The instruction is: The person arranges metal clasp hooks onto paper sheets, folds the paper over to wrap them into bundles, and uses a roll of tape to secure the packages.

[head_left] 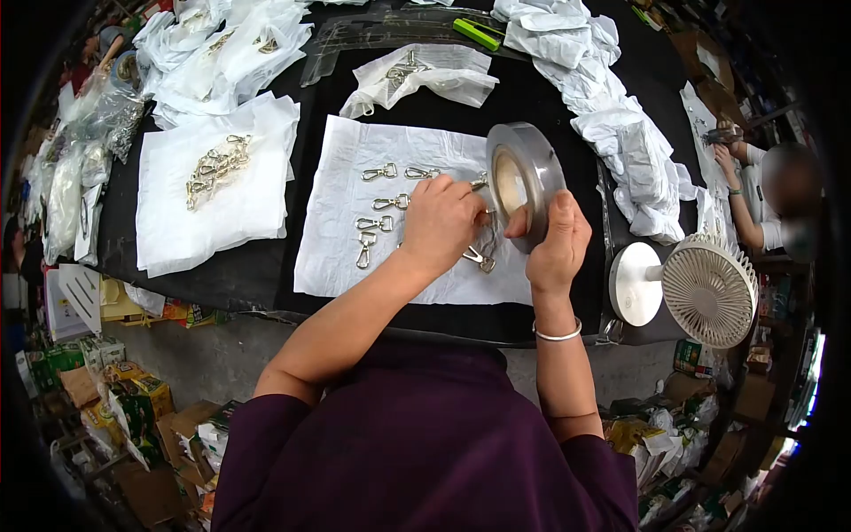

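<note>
On the black table a white paper sheet (332, 257) bears several metal swivel clasps (379, 172) laid out in loose rows. Over the sheet's middle is my left hand (446, 222), fingers curled down among the clasps; whatever it pinches is hidden. A large roll of clear tape (542, 168) stands on edge above the sheet's right side. My right hand (558, 239) grips its lower right rim, thumb up and a finger through the core. More clasps (480, 258) lie between the two hands.
A paper stack (160, 230) with piled clasps (217, 168) lies left; a wrapped bundle (417, 75) sits behind. White bundles (620, 133) line the right, near a fan (709, 288). A green tool (477, 34) lies at the back. Another person's arm (740, 208) is far right.
</note>
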The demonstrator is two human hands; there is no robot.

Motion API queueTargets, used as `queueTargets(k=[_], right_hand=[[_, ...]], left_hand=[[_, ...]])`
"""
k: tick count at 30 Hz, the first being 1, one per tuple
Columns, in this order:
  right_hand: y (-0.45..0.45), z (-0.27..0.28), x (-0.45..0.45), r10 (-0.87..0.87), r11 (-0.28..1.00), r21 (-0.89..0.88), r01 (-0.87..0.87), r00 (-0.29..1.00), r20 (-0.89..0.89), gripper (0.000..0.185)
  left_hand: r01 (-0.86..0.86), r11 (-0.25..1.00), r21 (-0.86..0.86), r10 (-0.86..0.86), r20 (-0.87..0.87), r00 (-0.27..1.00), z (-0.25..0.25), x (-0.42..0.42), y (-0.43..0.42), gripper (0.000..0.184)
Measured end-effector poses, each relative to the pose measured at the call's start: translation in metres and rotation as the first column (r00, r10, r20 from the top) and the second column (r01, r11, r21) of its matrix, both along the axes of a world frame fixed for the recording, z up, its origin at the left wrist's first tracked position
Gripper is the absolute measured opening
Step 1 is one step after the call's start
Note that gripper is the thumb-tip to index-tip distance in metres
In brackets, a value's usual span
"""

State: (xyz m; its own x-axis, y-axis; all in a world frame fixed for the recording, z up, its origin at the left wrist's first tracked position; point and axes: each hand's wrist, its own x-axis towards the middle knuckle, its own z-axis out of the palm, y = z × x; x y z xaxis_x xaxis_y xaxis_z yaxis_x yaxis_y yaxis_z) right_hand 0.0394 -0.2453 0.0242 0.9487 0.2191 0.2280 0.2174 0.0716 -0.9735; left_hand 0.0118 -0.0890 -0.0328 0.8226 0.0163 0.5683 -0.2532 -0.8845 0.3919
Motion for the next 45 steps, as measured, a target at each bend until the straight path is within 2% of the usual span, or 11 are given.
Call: queueTargets(k=[4,14,19,24,27,31,32,36,38,44,45], right_hand=[[-0.02,0.0,-0.018,-0.054,0.984,0.17,0.06,0.998,-0.034,0.042],[-0.033,0.005,-0.051,-0.091,0.995,0.046,0.092,0.996,-0.021,0.042],[-0.014,0.015,-0.061,0.039,0.995,0.089,-0.051,0.991,0.129,0.042],[-0.007,0.01,-0.052,0.097,0.994,0.057,-0.092,0.992,-0.082,0.043],[-0.012,0.019,-0.042,0.071,0.982,0.174,-0.069,0.997,-0.006,0.043],[-0.012,0.022,-0.027,0.024,0.987,0.156,-0.028,0.999,0.028,0.044],[-0.008,0.017,-0.022,0.014,0.99,0.141,-0.017,1.0,0.022,0.044],[0.012,0.006,-0.005,0.045,0.995,0.087,-0.046,0.999,0.018,0.044],[0.022,0.004,0.001,0.089,0.995,0.042,-0.089,0.996,0.006,0.043],[0.089,0.018,0.021,0.12,0.976,0.163,-0.147,0.979,0.165,0.048],[0.093,0.017,0.025,0.158,0.982,0.086,-0.167,0.981,0.11,0.046]], left_hand=[[-0.013,0.998,-0.063,0.011,-0.031,0.999,0.015,-0.027,0.004,0.012],[0.038,0.997,-0.068,-0.045,-0.104,0.994,0.003,-0.05,0.001,0.012],[0.101,0.99,-0.1,-0.11,-0.092,0.99,-0.001,-0.043,-0.003,0.011],[0.059,0.998,0.014,-0.059,0.007,0.998,0.011,-0.041,0.009,0.01],[0.031,0.987,-0.159,-0.026,0.029,0.999,0.011,-0.03,0.036,0.012],[-0.136,0.966,-0.221,0.129,-0.047,0.991,0.019,-0.009,0.087,0.017],[-0.083,0.969,-0.234,0.056,-0.123,0.991,0.018,-0.005,0.096,0.017],[-0.022,0.987,-0.162,0.013,-0.061,0.998,-0.001,0.007,0.102,0.014],[-0.131,0.991,-0.024,0.132,0.102,0.986,-0.01,0.013,0.096,0.011],[-0.079,0.997,0.006,0.079,0.06,0.995,-0.011,0.016,0.098,0.015],[-0.062,0.998,0.009,0.062,0.053,0.997,-0.012,0.017,0.098,0.014]])
